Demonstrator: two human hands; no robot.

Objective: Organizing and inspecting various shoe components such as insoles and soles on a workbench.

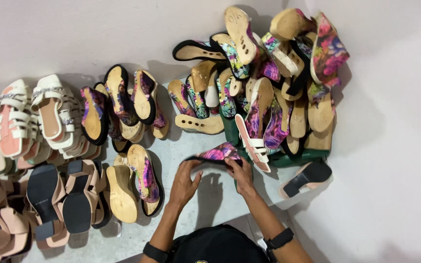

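- Left hand (183, 181) fingers curled up and pinched on the left end of a floral shoe upper (216, 155), thumb pointing toward the right hand.
- Right hand (239, 174) fingers bent and pressed together over the right end of the same upper, gripping from above.
- Upper held just above the grey floor (205, 204), between both hands; long axis running left to right, slightly arched, dark edge at the left tip, pink and purple print facing up.
- Underside of the upper hidden; cannot tell whether any sole is attached.
- Fingertips of the right hand partly covered by the fabric; exact finger gap unclear.
- Black wristbands on both wrists; forearms cut off by the bottom edge, a dark cap (218, 246) at the bottom centre.
- Just beyond the hands, a big heap of floral sandals and wooden soles (264, 83) piled in the corner against the white wall (391, 146); single pairs hard to separate.
- White strappy sandal (253, 141) lying on the heap, just beside the right hand.
- Green box (298, 157) mostly buried under the heap.
- Pink block-heel shoe (305, 178) on its side to the right of the hands, apart from them.
- Left of the hands, floral wedges on wooden soles (137, 182) standing in rows.
- Far left, white strappy sandals (30, 117) and pink shoes with black heels (59, 199), partly cut off by the frame edge.
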